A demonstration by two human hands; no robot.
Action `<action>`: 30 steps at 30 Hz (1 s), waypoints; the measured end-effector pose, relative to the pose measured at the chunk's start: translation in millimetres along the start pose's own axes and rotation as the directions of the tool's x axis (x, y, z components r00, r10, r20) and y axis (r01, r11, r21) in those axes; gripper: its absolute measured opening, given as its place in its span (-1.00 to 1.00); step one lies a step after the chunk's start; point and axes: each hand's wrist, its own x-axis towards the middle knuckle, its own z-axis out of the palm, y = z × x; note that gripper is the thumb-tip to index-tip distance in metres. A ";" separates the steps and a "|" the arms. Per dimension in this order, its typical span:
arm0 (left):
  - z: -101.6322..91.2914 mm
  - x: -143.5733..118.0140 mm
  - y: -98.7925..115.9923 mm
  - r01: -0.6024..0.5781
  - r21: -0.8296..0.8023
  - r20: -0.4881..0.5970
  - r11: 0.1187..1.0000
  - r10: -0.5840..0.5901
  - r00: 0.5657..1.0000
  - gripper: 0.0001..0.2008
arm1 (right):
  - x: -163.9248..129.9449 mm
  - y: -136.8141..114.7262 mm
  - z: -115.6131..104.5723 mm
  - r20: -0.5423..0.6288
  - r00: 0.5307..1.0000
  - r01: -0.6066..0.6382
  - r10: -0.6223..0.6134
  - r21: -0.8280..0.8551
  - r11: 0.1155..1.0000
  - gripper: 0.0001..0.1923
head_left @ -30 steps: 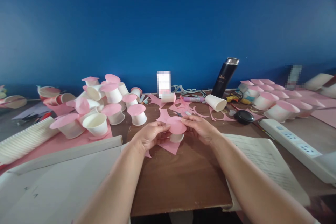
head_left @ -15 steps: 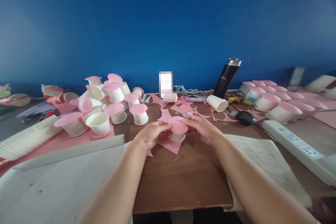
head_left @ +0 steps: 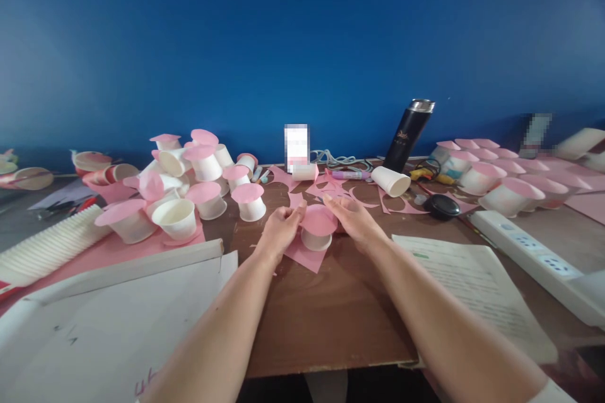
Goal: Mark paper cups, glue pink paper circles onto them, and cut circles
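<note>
A round pink paper disc [head_left: 319,220] lies across the top of a short white paper cup [head_left: 316,240], wider than the cup itself. At the disc's left edge is my left hand [head_left: 282,228], thumb and fingers closed on the rim. On the other side my right hand [head_left: 353,219] pinches the rim near its far right. The fingertips beneath the disc are partly hidden. Under the cup, a pink paper offcut [head_left: 308,258] rests on the brown table [head_left: 331,321].
Several disc-topped cups [head_left: 204,196] crowd the left, near stacked cups [head_left: 51,245]. Pink offcuts [head_left: 331,186], a tipped cup [head_left: 391,181] and a black flask [head_left: 409,135] sit behind. More topped cups [head_left: 513,195], a power strip [head_left: 534,258] and a printed sheet [head_left: 472,289] are right.
The cup and disc have come slightly lower and left, with more of the cup's side showing. Both hands have shifted toward the disc's far edge. The view has moved slightly.
</note>
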 end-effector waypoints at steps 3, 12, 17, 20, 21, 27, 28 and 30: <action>6.9 2.9 -2.2 -0.009 -0.045 -0.019 0.999 0.008 1.000 -0.54 | 0.5 -3.6 7.9 0.001 1.000 0.003 -0.003 -0.001 1.000 -0.52; 13.4 5.9 -5.4 -0.034 0.014 -0.010 0.999 0.034 0.999 -0.61 | 0.5 -5.9 16.8 -0.039 0.993 -0.105 0.110 0.100 0.989 -0.71; 13.5 5.3 -5.7 -0.047 -0.020 -0.010 0.999 0.047 0.999 -0.66 | -0.7 -7.4 17.5 -0.050 0.992 -0.115 0.119 0.081 0.990 -0.75; 13.0 4.6 -4.2 -0.048 -0.025 -0.003 0.999 0.048 0.999 -0.67 | -0.9 -8.8 17.4 -0.059 0.990 -0.124 0.128 0.067 0.990 -0.75; 12.7 4.5 -3.7 -0.048 -0.019 0.002 0.999 0.048 0.999 -0.67 | -0.8 -9.0 17.3 -0.060 0.990 -0.127 0.130 0.062 0.990 -0.75; 11.5 4.8 -2.4 -0.040 -0.018 0.023 0.999 0.040 0.999 -0.67 | 0.1 -9.1 16.6 -0.045 0.988 -0.142 0.146 0.072 0.987 -0.76; 11.5 4.7 -2.4 -0.037 -0.024 0.027 0.999 0.038 0.999 -0.67 | 0.0 -9.0 16.4 -0.047 0.988 -0.141 0.145 0.071 0.987 -0.75; 11.8 4.3 -2.3 -0.029 -0.028 0.025 0.999 0.029 0.999 -0.67 | -0.5 -9.1 16.1 -0.043 0.990 -0.132 0.135 0.071 0.989 -0.74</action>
